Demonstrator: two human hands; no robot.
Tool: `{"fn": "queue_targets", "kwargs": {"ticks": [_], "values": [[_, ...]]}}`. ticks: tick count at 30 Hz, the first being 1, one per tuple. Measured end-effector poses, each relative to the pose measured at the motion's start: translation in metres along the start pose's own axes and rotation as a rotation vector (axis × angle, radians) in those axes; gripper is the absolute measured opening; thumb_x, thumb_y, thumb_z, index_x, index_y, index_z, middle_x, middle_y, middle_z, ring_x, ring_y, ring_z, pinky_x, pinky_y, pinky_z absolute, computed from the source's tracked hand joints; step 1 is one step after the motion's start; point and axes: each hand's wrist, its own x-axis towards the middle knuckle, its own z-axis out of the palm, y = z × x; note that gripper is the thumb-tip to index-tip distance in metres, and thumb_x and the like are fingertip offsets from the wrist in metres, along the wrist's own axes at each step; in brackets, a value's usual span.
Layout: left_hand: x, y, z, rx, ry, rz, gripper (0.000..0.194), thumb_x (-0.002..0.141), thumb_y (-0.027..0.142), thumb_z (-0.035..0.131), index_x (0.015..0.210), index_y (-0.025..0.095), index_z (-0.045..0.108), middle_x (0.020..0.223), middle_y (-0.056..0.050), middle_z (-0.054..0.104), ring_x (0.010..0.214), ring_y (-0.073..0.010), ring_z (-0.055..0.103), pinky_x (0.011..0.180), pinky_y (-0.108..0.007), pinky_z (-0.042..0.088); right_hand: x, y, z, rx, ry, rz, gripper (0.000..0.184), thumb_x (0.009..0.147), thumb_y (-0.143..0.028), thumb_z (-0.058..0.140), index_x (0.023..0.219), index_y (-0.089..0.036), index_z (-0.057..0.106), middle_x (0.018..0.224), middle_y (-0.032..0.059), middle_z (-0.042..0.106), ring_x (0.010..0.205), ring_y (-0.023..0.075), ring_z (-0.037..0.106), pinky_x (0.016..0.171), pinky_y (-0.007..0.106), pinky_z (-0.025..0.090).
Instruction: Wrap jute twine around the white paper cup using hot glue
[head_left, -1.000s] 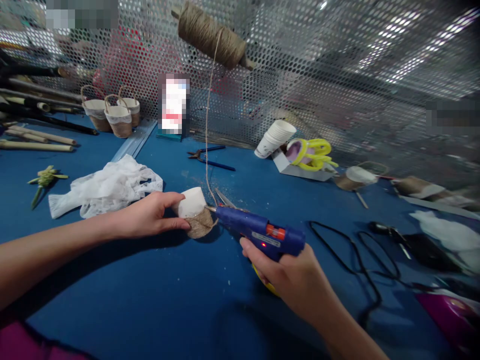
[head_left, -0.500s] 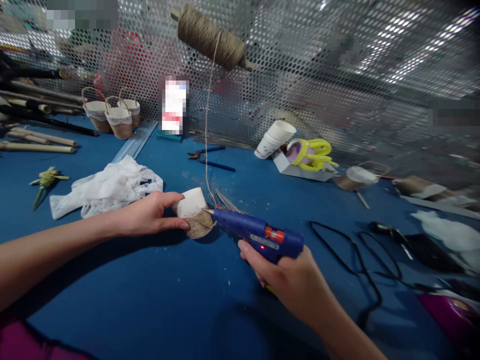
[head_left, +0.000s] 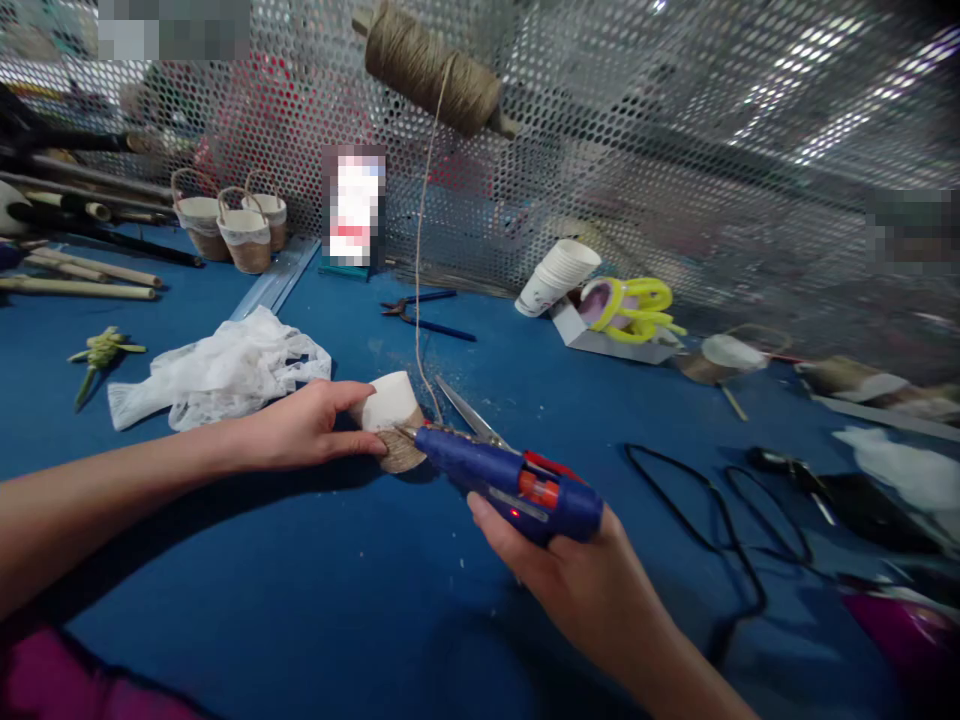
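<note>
My left hand point(head_left: 322, 425) grips a white paper cup point(head_left: 390, 400) lying on its side, thumb and fingers around its end. Twine point(head_left: 401, 452) is wound round part of the cup. In my right hand point(head_left: 566, 570) is a blue glue gun point(head_left: 502, 475) with a small red light on. Its metal nozzle points left and meets the twine-wrapped part; I cannot tell whether glue is coming out. A strand of twine point(head_left: 418, 260) runs from a big spool point(head_left: 431, 68) down to the cup. Scissors point(head_left: 472, 412) lie just behind the glue gun, partly hidden by it.
White lace point(head_left: 225, 370) is heaped beside my left forearm. Pliers point(head_left: 431, 315) lie farther back. Three small twine baskets point(head_left: 246, 240) stand back left. Stacked paper cups point(head_left: 559, 278) lean near a box with yellow coils point(head_left: 637, 308). A black cord point(head_left: 712, 500) loops at right.
The glue gun's nozzle has moved slightly left and down over the twine wrap, and the gun has tilted. More of the scissors shows. The view has shifted a little.
</note>
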Motion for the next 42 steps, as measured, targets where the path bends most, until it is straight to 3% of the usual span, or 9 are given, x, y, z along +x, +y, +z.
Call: {"fn": "queue_targets", "kwargs": {"ticks": [9,16,18,23,29,33,36,38,42], "values": [[0.0,-0.001,0.0,0.007,0.004,0.014,0.025,0.078,0.036,0.055,0.089,0.014,0.057,0.084,-0.005,0.066,0.075,-0.017,0.059,0.066,-0.027,0.046,0.002,0.001,-0.001,-0.111,0.026,-0.065,0.012,0.074,-0.027,0.053,0.067,-0.019,0.059,0.056,-0.0005,0.062,0.044,0.0123,0.057,0.041,0.022,0.047],[0.0,0.0,0.0,-0.039,0.001,0.027,0.026,0.078,0.035,0.056,0.094,0.014,0.057,0.09,-0.005,0.065,0.08,-0.0168,0.059,0.07,-0.027,0.046,0.007,0.024,-0.015,-0.264,-0.046,-0.147,0.014,0.069,-0.022,0.055,0.072,-0.023,0.069,0.05,0.0019,0.06,0.041,0.0152,0.053,0.044,0.029,0.046],[0.0,0.0,0.0,-0.044,0.006,0.035,0.026,0.078,0.034,0.057,0.095,0.014,0.057,0.091,-0.005,0.065,0.081,-0.0164,0.059,0.072,-0.027,0.046,0.009,0.025,-0.014,-0.205,-0.058,-0.079,0.013,0.069,-0.02,0.055,0.071,-0.022,0.068,0.047,0.0014,0.058,0.041,0.0156,0.053,0.042,0.028,0.044],[0.0,-0.003,0.001,-0.036,0.014,0.052,0.026,0.078,0.032,0.058,0.096,0.015,0.057,0.093,-0.005,0.065,0.083,-0.0155,0.058,0.075,-0.026,0.045,0.014,0.015,-0.001,0.018,0.063,0.196,0.014,0.069,-0.031,0.058,0.063,-0.019,0.061,0.042,0.0001,0.054,0.042,0.0163,0.055,0.042,0.027,0.044],[0.0,-0.003,0.0,-0.035,0.021,0.078,0.025,0.078,0.033,0.058,0.095,0.015,0.057,0.092,-0.004,0.065,0.082,-0.015,0.058,0.074,-0.024,0.044,0.018,0.015,-0.004,0.011,-0.05,0.27,0.023,0.069,-0.039,0.056,0.058,-0.018,0.057,0.036,-0.0035,0.047,0.035,0.0123,0.048,0.037,0.024,0.039],[-0.001,-0.001,0.0,-0.01,0.023,0.067,0.027,0.077,0.036,0.057,0.093,0.015,0.058,0.091,-0.004,0.065,0.081,-0.016,0.058,0.073,-0.025,0.044,0.023,0.018,-0.016,0.129,-0.088,0.292,0.024,0.071,-0.04,0.057,0.073,-0.016,0.059,0.038,-0.006,0.045,0.036,0.0099,0.044,0.04,0.023,0.039],[-0.001,0.001,0.0,0.002,0.03,0.046,0.028,0.077,0.039,0.056,0.092,0.015,0.058,0.09,-0.004,0.065,0.079,-0.0167,0.059,0.071,-0.025,0.045,0.034,0.028,-0.031,0.243,0.03,0.284,0.025,0.069,-0.04,0.061,0.075,-0.016,0.058,0.047,-0.0041,0.052,0.043,0.009,0.047,0.044,0.021,0.04],[-0.002,0.003,0.0,-0.004,0.048,0.038,0.027,0.078,0.038,0.056,0.092,0.015,0.058,0.09,-0.004,0.066,0.08,-0.0173,0.059,0.071,-0.025,0.045,0.046,0.04,-0.04,0.26,0.215,0.346,0.028,0.064,-0.042,0.065,0.072,-0.017,0.057,0.061,-0.0001,0.06,0.053,0.011,0.054,0.048,0.022,0.043],[-0.002,0.007,0.001,-0.006,0.074,0.047,0.025,0.077,0.036,0.056,0.09,0.015,0.058,0.088,-0.004,0.066,0.08,-0.0176,0.06,0.072,-0.026,0.045,0.074,0.072,-0.049,0.166,0.274,0.427,0.025,0.074,-0.041,0.057,0.065,-0.017,0.054,0.063,0.0019,0.059,0.051,0.01,0.053,0.049,0.023,0.044]]}}
